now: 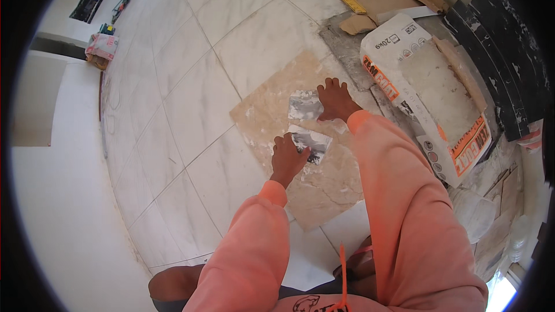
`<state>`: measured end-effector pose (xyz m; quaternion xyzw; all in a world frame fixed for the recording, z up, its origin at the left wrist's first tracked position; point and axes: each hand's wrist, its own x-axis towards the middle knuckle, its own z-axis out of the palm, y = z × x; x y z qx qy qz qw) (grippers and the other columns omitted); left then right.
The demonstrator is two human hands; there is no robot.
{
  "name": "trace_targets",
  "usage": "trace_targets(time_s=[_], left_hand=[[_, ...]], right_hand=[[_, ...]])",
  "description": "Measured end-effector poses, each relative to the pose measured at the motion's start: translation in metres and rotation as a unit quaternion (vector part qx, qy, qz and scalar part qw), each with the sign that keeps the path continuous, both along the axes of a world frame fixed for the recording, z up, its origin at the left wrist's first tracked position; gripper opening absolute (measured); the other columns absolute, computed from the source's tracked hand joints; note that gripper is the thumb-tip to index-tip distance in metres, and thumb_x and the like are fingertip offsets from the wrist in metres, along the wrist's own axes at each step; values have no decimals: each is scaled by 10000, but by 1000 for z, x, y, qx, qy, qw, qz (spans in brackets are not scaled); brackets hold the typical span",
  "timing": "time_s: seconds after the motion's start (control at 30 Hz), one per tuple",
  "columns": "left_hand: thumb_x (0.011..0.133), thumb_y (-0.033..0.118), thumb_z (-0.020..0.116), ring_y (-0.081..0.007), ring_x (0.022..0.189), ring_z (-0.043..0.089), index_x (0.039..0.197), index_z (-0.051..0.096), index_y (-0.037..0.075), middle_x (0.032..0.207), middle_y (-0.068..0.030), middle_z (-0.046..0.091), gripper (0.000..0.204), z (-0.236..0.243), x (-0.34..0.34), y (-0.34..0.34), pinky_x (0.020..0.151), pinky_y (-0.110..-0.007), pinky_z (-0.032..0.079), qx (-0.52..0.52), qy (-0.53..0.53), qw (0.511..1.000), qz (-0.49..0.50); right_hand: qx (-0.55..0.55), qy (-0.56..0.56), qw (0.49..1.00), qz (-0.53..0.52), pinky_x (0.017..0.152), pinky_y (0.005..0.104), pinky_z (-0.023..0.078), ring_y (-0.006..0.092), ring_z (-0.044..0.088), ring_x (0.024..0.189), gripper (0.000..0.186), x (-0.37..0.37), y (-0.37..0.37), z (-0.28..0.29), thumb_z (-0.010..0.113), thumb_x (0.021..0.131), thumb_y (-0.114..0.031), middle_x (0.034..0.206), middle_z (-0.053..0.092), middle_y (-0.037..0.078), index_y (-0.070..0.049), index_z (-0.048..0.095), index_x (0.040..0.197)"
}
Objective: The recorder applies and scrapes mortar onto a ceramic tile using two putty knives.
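Observation:
My left hand (287, 159) is closed around the left side of a flat, shiny silver-grey plate (317, 143), thumb across its face. My right hand (337, 101) grips the right edge of a second shiny, roughly rectangular plate (302, 104), fingers at its top corner and thumb lower down. The two plates lie close together, the right hand's one farther from me. Whether they are scraper blades I cannot tell. Both are over a beige square tile (266, 110) smeared with white residue. A small whitish patch shows under my right wrist.
A large white and orange powder bag (399, 52), torn on top, lies to the right on a dirty grey slab. Black strips (491, 52) lean beyond it. Cardboard (376, 0) lies at the far right. White floor tiles (191, 98) extend left to a pink-and-white packet (102, 46) by the wall.

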<state>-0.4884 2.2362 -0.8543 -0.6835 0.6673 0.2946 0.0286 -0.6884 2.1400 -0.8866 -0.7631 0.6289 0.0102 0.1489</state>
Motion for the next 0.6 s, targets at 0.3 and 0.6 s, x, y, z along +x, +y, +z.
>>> trace_targets(time_s=[0.3,0.6], left_hand=[[769,381,778,-433,1187,453,1350,381,-17,1267,-229,399,809,-35,31,40,953,-490,439,-62,60,992,88],[783,352,761,-423,1170,466,1345,396,-15,1254,-228,418,764,-38,32,17,953,-497,435,-73,74,991,87]], right_hand=[[32,47,998,28,915,500,448,331,468,1178,908,14,-10,5,887,510,-501,1206,503,161,-5,550,1192],[58,52,997,23,910,519,430,323,473,1173,948,10,-15,5,889,496,-507,1200,508,150,-11,519,1214]])
